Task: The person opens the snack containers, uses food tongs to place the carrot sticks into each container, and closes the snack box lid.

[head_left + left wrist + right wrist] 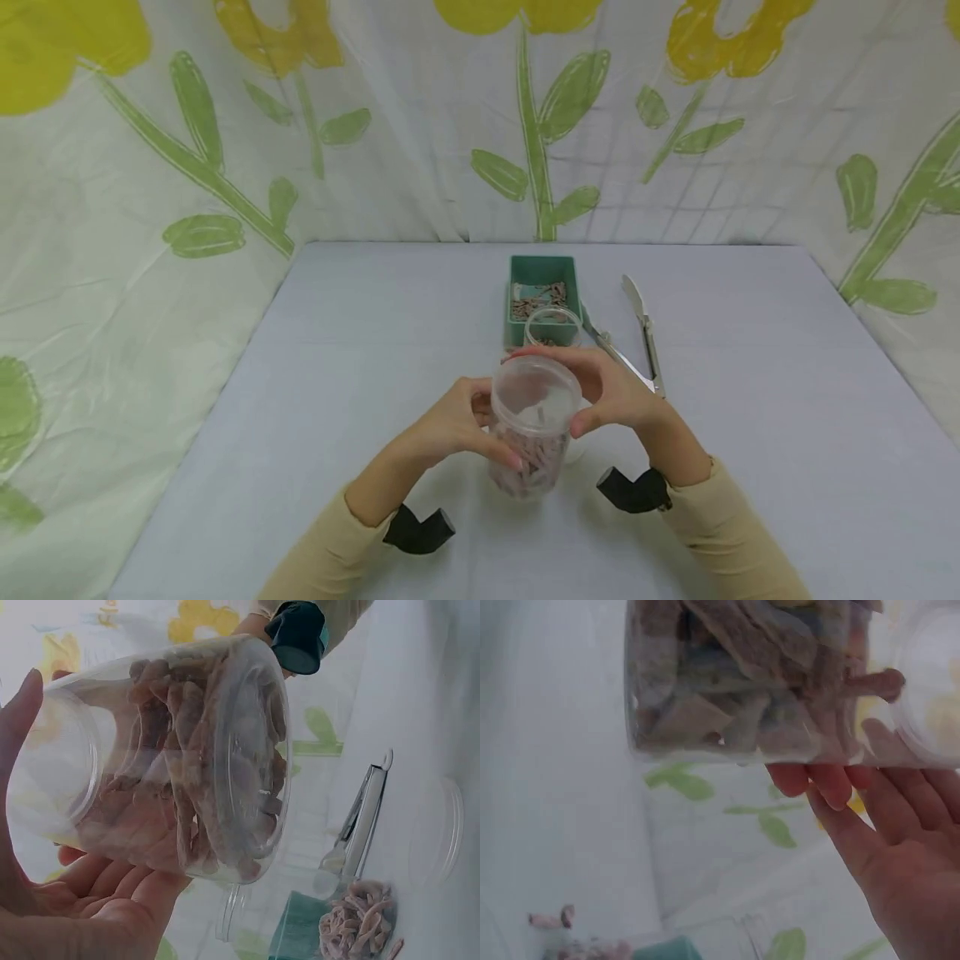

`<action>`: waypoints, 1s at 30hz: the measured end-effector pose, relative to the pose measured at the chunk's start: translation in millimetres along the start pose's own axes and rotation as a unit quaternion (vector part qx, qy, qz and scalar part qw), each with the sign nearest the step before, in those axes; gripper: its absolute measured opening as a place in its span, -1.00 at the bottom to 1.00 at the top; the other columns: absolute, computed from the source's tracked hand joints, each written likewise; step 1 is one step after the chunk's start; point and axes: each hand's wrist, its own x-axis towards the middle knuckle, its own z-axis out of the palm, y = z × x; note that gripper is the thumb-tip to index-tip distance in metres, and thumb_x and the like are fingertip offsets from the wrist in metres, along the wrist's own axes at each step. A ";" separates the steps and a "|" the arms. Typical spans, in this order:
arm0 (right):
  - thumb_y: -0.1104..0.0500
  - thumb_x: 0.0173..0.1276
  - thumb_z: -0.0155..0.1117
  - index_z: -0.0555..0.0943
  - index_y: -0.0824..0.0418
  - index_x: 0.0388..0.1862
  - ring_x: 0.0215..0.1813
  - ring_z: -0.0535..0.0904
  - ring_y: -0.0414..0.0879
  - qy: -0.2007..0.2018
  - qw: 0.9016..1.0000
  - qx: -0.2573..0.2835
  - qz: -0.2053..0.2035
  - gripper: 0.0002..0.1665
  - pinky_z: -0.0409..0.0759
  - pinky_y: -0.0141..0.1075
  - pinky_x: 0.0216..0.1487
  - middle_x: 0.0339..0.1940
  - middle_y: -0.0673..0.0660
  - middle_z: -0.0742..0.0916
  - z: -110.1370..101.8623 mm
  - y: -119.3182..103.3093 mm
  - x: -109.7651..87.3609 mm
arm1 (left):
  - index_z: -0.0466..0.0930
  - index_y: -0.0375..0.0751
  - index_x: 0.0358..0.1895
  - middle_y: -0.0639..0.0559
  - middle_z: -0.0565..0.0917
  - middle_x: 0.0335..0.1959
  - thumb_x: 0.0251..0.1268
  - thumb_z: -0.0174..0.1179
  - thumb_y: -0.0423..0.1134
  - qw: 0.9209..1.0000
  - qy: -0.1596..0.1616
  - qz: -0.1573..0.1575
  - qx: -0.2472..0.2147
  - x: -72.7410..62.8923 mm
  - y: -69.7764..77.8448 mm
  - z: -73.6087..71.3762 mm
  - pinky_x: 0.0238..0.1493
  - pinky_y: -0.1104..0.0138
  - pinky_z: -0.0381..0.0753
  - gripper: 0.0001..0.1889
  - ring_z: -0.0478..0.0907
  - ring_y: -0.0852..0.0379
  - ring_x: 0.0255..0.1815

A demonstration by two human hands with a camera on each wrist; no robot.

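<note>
A clear plastic jar, partly filled with brownish-pink pieces, is held up off the table between both hands. My left hand grips its left side, thumb across the front. The right hand spans the jar's upper right, thumb at the near side and fingers over the far rim. At least one piece in the right wrist view looks bone-shaped. Behind the jar stands a second clear jar, mostly hidden, holding similar pieces. A clear round lid lies on the table in the left wrist view.
A green tray of similar pieces and a small packet sits behind the second jar. Metal tongs lie spread to the right of it. Flower-patterned cloth hangs behind the white table.
</note>
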 end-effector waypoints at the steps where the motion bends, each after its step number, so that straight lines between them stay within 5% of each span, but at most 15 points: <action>1: -0.05 0.31 0.36 0.27 0.01 0.50 0.36 0.36 -0.08 0.007 1.000 0.010 -0.001 -0.17 0.42 -0.15 0.26 0.41 -0.02 0.45 0.9 1.5 0.1 | 0.45 -0.53 0.18 -0.16 0.66 0.01 -0.18 0.60 -0.19 1.000 0.001 0.003 -0.004 0.9 -0.7 0.9 0.12 0.16 0.53 -0.18 0.62 0.05 0.00; 7: 0.01 0.31 0.37 0.31 0.19 0.46 0.28 0.42 -0.12 0.108 0.994 -0.020 0.020 -0.19 0.44 -0.25 0.21 0.31 -0.07 0.52 7.4 6.5 -2.2 | 0.49 -0.43 0.19 -0.21 0.63 0.07 -0.13 0.53 -0.38 0.992 0.097 0.055 0.066 5.2 -2.1 8.4 0.16 0.17 0.51 -0.30 0.58 -0.02 0.10; 12: -0.02 0.23 0.45 0.20 0.52 0.42 0.26 0.46 -0.12 0.224 0.967 -0.105 0.053 0.01 0.44 -0.35 0.22 0.34 0.18 0.49 18.6 8.6 2.1 | 0.51 -0.37 0.20 -0.18 0.64 0.06 -0.19 0.55 -0.42 0.954 0.228 0.117 0.155 12.3 -5.2 15.7 0.18 0.11 0.50 -0.28 0.56 -0.03 0.14; 15: -0.05 0.20 0.46 0.19 0.54 0.41 0.28 0.45 -0.13 0.257 0.954 -0.139 0.065 0.05 0.43 -0.39 0.22 0.34 0.41 0.44 24.2 8.6 5.2 | 0.51 -0.36 0.22 -0.16 0.64 0.08 -0.24 0.59 -0.41 0.935 0.270 0.133 0.185 14.6 -6.1 17.1 0.19 0.07 0.49 -0.23 0.55 -0.03 0.17; 16: -0.05 0.20 0.46 0.19 0.54 0.41 0.29 0.44 -0.15 0.259 0.953 -0.145 0.062 0.05 0.42 -0.40 0.23 0.34 0.44 0.42 24.8 8.4 5.4 | 0.51 -0.36 0.22 -0.16 0.64 0.08 -0.25 0.59 -0.41 0.936 0.270 0.131 0.184 14.8 -5.9 16.5 0.19 0.07 0.49 -0.23 0.55 -0.03 0.17; 18: -0.04 0.22 0.45 0.20 0.54 0.41 0.30 0.43 -0.17 0.249 0.957 -0.140 0.048 0.03 0.41 -0.40 0.24 0.36 0.35 0.44 23.6 7.4 4.7 | 0.51 -0.37 0.21 -0.16 0.64 0.08 -0.23 0.57 -0.44 0.950 0.242 0.113 0.163 13.5 -4.0 13.7 0.18 0.09 0.50 -0.25 0.56 -0.02 0.15; 21: -0.03 0.25 0.43 0.24 0.45 0.43 0.32 0.41 -0.15 0.201 0.973 -0.110 0.004 -0.04 0.41 -0.34 0.25 0.37 0.15 0.47 19.5 5.4 4.5 | 0.49 -0.40 0.23 -0.19 0.62 0.10 -0.14 0.53 -0.42 0.979 0.154 0.074 0.108 9.5 0.2 7.9 0.19 0.13 0.50 -0.28 0.56 -0.03 0.15; 23: -0.01 0.26 0.42 0.25 0.38 0.45 0.32 0.40 -0.12 0.165 0.982 -0.084 -0.023 -0.07 0.44 -0.30 0.23 0.38 0.03 0.47 17.2 5.2 4.3 | 0.46 -0.42 0.24 -0.21 0.61 0.12 -0.09 0.53 -0.35 0.991 0.100 0.053 0.074 7.0 0.4 5.0 0.18 0.16 0.50 -0.27 0.56 -0.04 0.14; 26: -0.02 0.24 0.44 0.32 0.23 0.45 0.31 0.40 -0.12 0.148 0.985 -0.079 -0.036 -0.12 0.46 -0.30 0.20 0.37 -0.02 0.49 17.0 5.7 4.7 | 0.45 -0.44 0.25 -0.23 0.59 0.13 -0.09 0.55 -0.26 0.995 0.067 0.049 0.051 6.3 -1.8 4.8 0.18 0.18 0.51 -0.24 0.56 -0.05 0.15; 30: -0.01 0.22 0.46 0.36 0.30 0.41 0.29 0.42 -0.15 0.173 0.980 -0.097 -0.027 -0.14 0.45 -0.34 0.20 0.34 -0.07 0.51 17.6 7.2 3.6 | 0.47 -0.45 0.22 -0.24 0.61 0.10 -0.10 0.52 -0.40 0.992 0.089 0.062 0.065 9.2 -4.7 8.2 0.15 0.21 0.52 -0.30 0.56 -0.06 0.13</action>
